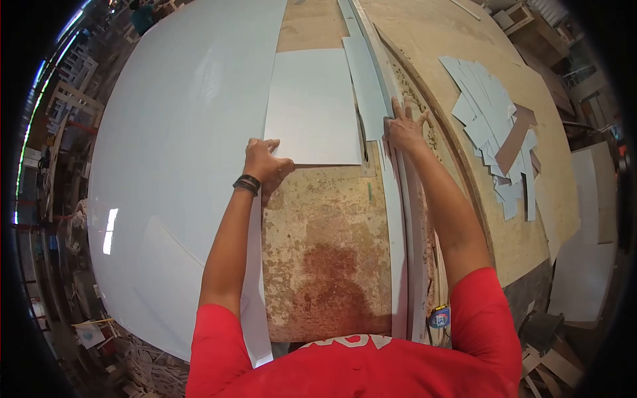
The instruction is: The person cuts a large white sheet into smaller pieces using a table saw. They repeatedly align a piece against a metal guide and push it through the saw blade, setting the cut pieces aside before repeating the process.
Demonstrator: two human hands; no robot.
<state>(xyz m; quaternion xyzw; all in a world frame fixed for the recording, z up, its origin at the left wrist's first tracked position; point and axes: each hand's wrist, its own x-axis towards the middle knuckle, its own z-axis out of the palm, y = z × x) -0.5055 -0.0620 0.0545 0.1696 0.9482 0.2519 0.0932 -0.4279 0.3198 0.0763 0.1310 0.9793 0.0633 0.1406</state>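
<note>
My left hand (pixel 267 162) is at the near left corner of a rectangular white sheet (pixel 314 109). Its thumb lies along the near edge and its forefinger on the top; dark bands circle the wrist. My right hand (pixel 405 126) rests with fingers spread over a long straight rail (pixel 413 232) to the right of the sheet. Beside the sheet's right edge stands a thin dark upright piece (pixel 363 138), which looks like a saw blade, in a narrow slot. A pale blue strip (pixel 363 73) lies between the sheet and the rail.
A large glossy pale blue sheet (pixel 166 132) covers the left side. The worn worktop (pixel 325 225) shows in front of me. Pale offcuts (pixel 488 119) are piled on the wooden board (pixel 551 166) at right. A tape measure (pixel 439 316) sits near my right elbow.
</note>
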